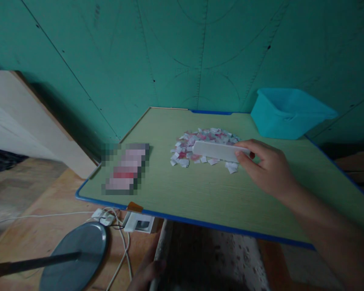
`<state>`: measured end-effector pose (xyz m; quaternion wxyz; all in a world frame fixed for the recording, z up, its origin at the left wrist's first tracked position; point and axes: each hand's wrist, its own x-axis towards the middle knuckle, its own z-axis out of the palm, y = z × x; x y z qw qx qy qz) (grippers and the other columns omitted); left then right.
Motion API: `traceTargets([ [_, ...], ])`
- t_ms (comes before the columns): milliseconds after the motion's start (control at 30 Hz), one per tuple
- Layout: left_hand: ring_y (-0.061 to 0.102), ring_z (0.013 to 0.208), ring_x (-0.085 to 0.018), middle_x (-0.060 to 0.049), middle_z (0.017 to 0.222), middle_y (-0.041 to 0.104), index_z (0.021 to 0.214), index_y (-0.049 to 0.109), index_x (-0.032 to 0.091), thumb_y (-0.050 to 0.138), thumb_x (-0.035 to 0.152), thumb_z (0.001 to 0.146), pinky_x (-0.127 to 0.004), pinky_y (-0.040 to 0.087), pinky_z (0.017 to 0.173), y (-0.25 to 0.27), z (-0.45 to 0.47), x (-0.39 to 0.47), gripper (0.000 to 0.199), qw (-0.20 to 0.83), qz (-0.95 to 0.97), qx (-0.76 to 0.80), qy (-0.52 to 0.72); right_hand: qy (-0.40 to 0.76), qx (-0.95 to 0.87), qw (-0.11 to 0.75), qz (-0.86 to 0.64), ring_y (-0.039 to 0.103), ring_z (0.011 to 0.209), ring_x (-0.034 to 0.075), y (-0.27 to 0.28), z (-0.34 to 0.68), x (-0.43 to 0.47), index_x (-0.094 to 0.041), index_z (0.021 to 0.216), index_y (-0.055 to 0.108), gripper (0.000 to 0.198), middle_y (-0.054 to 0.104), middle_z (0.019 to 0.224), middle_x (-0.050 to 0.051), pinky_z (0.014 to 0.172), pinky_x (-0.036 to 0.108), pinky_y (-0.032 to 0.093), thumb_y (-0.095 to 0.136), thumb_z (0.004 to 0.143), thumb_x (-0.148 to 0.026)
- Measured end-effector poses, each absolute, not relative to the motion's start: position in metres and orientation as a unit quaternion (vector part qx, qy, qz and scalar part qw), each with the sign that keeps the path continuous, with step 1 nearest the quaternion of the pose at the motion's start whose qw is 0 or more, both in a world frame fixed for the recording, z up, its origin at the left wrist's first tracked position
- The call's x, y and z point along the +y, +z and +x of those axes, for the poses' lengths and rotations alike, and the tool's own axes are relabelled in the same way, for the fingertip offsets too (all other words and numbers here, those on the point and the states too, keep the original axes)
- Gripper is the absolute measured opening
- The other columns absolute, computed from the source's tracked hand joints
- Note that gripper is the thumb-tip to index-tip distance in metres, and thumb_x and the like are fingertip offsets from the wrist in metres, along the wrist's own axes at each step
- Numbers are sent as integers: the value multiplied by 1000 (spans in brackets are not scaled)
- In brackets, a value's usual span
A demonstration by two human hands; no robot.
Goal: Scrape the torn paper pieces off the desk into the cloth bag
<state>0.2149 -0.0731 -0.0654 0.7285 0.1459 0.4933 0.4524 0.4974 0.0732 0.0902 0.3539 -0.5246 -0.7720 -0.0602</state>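
My right hand point(262, 163) grips one end of a flat white bar with rounded corners point(214, 151). The bar lies level over the near part of a pile of small torn paper scraps point(186, 141), white and pink, on the pale green tabletop point(182, 194). Whether it touches the scraps, I cannot tell. Below the table's front edge, my left hand point(150, 268), dim and partly out of frame, is closed on the left rim of a dark container with speckled whitish sides point(245, 258).
A turquoise plastic bin point(279, 121) stands at the table's back right. A blurred-out pinkish flat item point(125, 169) lies at the left. A green wall point(170, 52) rises behind. On the floor are a round grey base with a pole point(75, 258), white cables point(125, 250) and a small white box point(141, 223).
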Motion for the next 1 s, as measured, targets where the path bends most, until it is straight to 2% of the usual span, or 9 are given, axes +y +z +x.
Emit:
traceTargets([
  [133, 66, 92, -24, 1, 79, 75, 129, 46, 28, 73, 16, 51, -28, 49, 79, -64, 215, -74, 83, 702, 126, 510, 481, -34, -754, 373, -540, 60, 66, 16, 91, 499, 73, -22, 85, 60, 11, 67, 79, 3, 55, 28, 45, 51, 80, -24],
  [333, 67, 85, -27, 1, 69, 75, 128, 48, 24, 71, 14, 46, -31, 51, 73, -64, 217, -70, 86, 704, 140, 508, 477, -30, -754, 380, -536, 59, 66, 15, 91, 498, 71, -20, 85, 61, 12, 66, 78, 3, 56, 27, 45, 51, 79, -24],
  [667, 64, 93, -30, -4, 82, 75, 136, 35, 22, 71, 24, 51, -35, 51, 77, -62, 217, -74, 91, 718, 148, 503, 458, 8, -801, 365, -475, 62, 74, 14, 88, 497, 68, -22, 88, 60, 13, 68, 83, 2, 63, 25, 47, 50, 81, -26],
  [733, 67, 84, -27, -2, 77, 75, 136, 35, 23, 71, 21, 51, -32, 51, 72, -63, 216, -73, 91, 720, 147, 494, 465, 7, -806, 355, -474, 63, 73, 14, 87, 494, 68, -22, 88, 61, 14, 68, 83, 2, 64, 26, 48, 50, 81, -26],
  [800, 67, 68, -22, 2, 64, 72, 135, 36, 24, 71, 17, 51, -29, 52, 63, -67, 214, -72, 91, 722, 159, 491, 461, -2, -795, 356, -491, 62, 72, 14, 86, 493, 70, -22, 88, 62, 15, 68, 83, 2, 63, 26, 47, 50, 81, -26],
  [900, 59, 43, -16, 8, 42, 61, 133, 39, 26, 71, 11, 51, -25, 48, 48, -76, 206, -71, 89, 721, 186, 503, 439, -4, -755, 372, -541, 59, 63, 13, 85, 495, 75, -21, 89, 64, 17, 68, 79, 3, 55, 25, 44, 51, 79, -26],
  [1000, 52, 34, -13, 9, 37, 57, 129, 46, 26, 69, 7, 51, -24, 45, 41, -86, 194, -67, 83, 697, 201, 542, 424, 23, -697, 402, -593, 54, 56, 13, 84, 507, 85, -19, 91, 64, 21, 65, 72, 3, 50, 25, 42, 52, 78, -29],
])
